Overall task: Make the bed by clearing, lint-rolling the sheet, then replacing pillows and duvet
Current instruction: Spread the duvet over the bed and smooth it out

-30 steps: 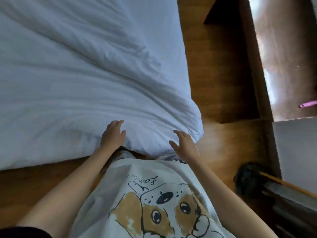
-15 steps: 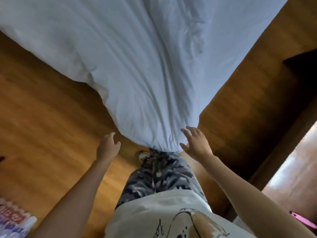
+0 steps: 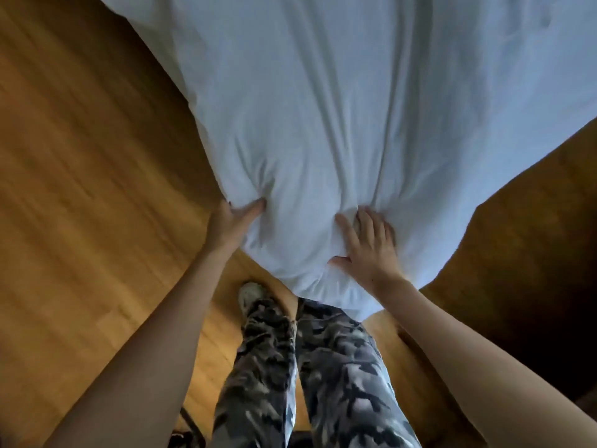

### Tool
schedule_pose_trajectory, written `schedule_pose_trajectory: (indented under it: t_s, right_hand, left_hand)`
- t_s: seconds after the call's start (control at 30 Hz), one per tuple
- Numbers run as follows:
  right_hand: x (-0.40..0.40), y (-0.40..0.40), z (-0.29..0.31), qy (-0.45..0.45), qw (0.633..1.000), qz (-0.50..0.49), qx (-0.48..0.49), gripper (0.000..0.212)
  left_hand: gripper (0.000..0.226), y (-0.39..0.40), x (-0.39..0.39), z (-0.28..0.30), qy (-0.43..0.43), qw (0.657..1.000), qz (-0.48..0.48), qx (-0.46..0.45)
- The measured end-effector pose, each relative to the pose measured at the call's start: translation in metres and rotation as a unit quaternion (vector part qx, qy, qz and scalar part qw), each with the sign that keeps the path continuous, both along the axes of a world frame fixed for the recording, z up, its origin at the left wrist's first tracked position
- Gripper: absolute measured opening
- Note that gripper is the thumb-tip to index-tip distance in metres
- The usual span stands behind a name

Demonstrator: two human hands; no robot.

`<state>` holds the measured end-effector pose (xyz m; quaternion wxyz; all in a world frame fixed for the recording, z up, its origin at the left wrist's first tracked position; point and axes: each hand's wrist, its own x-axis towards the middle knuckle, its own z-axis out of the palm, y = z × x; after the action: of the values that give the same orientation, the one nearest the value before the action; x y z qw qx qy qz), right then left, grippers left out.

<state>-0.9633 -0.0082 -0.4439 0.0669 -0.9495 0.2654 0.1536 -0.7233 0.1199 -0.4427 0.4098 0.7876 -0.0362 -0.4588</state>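
Both hands are on the near corner of the white duvet [image 3: 323, 124], which spreads up and away from them across the whole top of the view and hangs down to a rounded point just in front of the person's legs. The left hand [image 3: 231, 223] grips the duvet's left edge: its thumb lies on top of the fabric, the fingers are curled underneath out of sight, and creases gather into a tight pucker right at the thumb tip. The right hand [image 3: 368, 250] lies on top of the duvet near the corner, to the right of the left hand's hold, with its fingers spread and bent into the cloth so that folds bunch up under the fingertips and beside the thumb; the fabric is clutched rather than merely touched. Long wrinkles run from the two holds away up the duvet. Below the hands, the duvet's corner hangs over the person's camouflage trousers [image 3: 307, 367], and a pale shoe [image 3: 250, 294] shows just under the left hand's side of the corner. A wooden floor [image 3: 80, 189] lies to the left of the left hand, and a darker, shadowed stretch of it lies to the right of the right forearm.
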Motion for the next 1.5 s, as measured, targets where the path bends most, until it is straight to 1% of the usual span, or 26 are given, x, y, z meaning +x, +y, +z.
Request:
schedule_pose_trajectory:
  t_s: [0.07, 0.1, 0.13, 0.2, 0.23, 0.3, 0.37, 0.43, 0.47, 0.5, 0.53, 0.57, 0.6, 0.63, 0.67, 0.7, 0.8, 0.9, 1.03, 1.13, 1.2, 1.3, 1.4, 1.5]
  right_hand:
    - [-0.004, -0.005, -0.007, -0.066, 0.996, 0.011, -0.054, 0.059]
    - [-0.004, -0.007, -0.007, -0.091, 0.993, 0.018, -0.069, 0.051]
    - [-0.004, -0.010, -0.008, -0.111, 0.991, 0.026, -0.074, 0.044]
    - [0.003, -0.015, -0.006, -0.135, 0.988, 0.041, -0.056, 0.034]
    - [0.008, -0.018, -0.002, -0.132, 0.990, 0.044, -0.038, 0.033]
    - [0.014, -0.021, 0.010, -0.111, 0.993, 0.044, -0.001, 0.037]
    - [0.005, -0.023, 0.034, -0.106, 0.994, 0.032, 0.012, 0.038]
    - [-0.015, -0.024, 0.062, -0.126, 0.992, 0.014, 0.000, 0.036]
    - [-0.024, -0.025, 0.073, -0.140, 0.990, 0.008, -0.004, 0.037]
    - [-0.029, -0.026, 0.082, -0.130, 0.992, 0.006, 0.001, 0.038]
    - [-0.030, -0.029, 0.087, -0.084, 0.996, 0.012, 0.013, 0.040]
    - [-0.029, -0.031, 0.092, 0.019, 0.999, 0.019, 0.033, 0.041]
    - [-0.031, -0.031, 0.096, 0.134, 0.989, 0.033, 0.054, 0.045]
    - [-0.034, -0.028, 0.103, 0.222, 0.971, 0.039, 0.077, 0.052]
    - [-0.035, -0.022, 0.111, 0.268, 0.958, 0.038, 0.096, 0.058]
    - [-0.038, -0.014, 0.125, 0.276, 0.954, 0.025, 0.116, 0.058]
    - [-0.046, 0.013, 0.169, 0.215, 0.964, -0.029, 0.153, 0.050]
    - [-0.057, 0.029, 0.215, 0.183, 0.960, -0.087, 0.191, 0.047]
    - [-0.077, 0.028, 0.266, 0.120, 0.948, -0.193, 0.221, 0.043]
    - [-0.100, 0.015, 0.295, 0.059, 0.934, -0.266, 0.229, 0.040]
    - [-0.122, 0.002, 0.304, 0.031, 0.930, -0.287, 0.230, 0.038]
    - [-0.159, -0.032, 0.305, 0.017, 0.923, -0.303, 0.235, 0.034]
    - [-0.198, -0.092, 0.297, 0.000, 0.922, -0.301, 0.242, 0.035]
    - [-0.239, -0.166, 0.300, -0.022, 0.922, -0.300, 0.244, 0.034]
  left_hand:
    - [0.024, -0.007, -0.019, 0.001, -0.024, 0.999, 0.045, -0.015]
    - [0.020, -0.010, -0.030, 0.005, -0.040, 0.997, 0.060, -0.016]
    - [0.021, -0.011, -0.041, 0.011, -0.056, 0.996, 0.070, -0.017]
    - [0.014, -0.006, -0.066, 0.026, -0.074, 0.992, 0.096, -0.034]
    - [0.013, 0.000, -0.075, 0.034, -0.073, 0.990, 0.115, -0.040]
    - [0.031, 0.021, -0.084, 0.049, -0.069, 0.985, 0.151, -0.042]
    - [0.039, 0.040, -0.093, 0.065, -0.073, 0.982, 0.170, -0.039]
    - [0.032, 0.049, -0.108, 0.082, -0.063, 0.979, 0.194, -0.019]
    - [0.027, 0.048, -0.115, 0.089, -0.058, 0.979, 0.197, 0.009]
    - [0.028, 0.044, -0.120, 0.092, -0.055, 0.981, 0.181, 0.052]
    - [0.033, 0.041, -0.123, 0.092, -0.046, 0.983, 0.142, 0.110]
    - [0.040, 0.042, -0.124, 0.090, -0.016, 0.980, 0.089, 0.177]
    - [0.049, 0.046, -0.123, 0.090, 0.025, 0.970, 0.030, 0.238]
    - [0.056, 0.054, -0.123, 0.091, 0.069, 0.961, 0.002, 0.269]
    - [0.059, 0.065, -0.123, 0.095, 0.099, 0.956, -0.014, 0.275]
    - [0.059, 0.078, -0.124, 0.103, 0.108, 0.954, -0.036, 0.276]
    - [0.047, 0.115, -0.132, 0.135, 0.057, 0.945, -0.147, 0.285]
    - [0.043, 0.136, -0.138, 0.179, 0.041, 0.927, -0.229, 0.295]
    - [0.030, 0.131, -0.146, 0.235, -0.014, 0.930, -0.260, 0.261]
    - [0.033, 0.111, -0.156, 0.266, -0.045, 0.933, -0.267, 0.236]
    - [0.034, 0.089, -0.164, 0.280, -0.065, 0.930, -0.286, 0.221]
    - [0.032, 0.036, -0.181, 0.295, -0.116, 0.928, -0.297, 0.194]
    - [0.032, -0.036, -0.201, 0.297, -0.148, 0.924, -0.297, 0.192]
    - [0.037, -0.112, -0.233, 0.297, -0.156, 0.924, -0.285, 0.203]
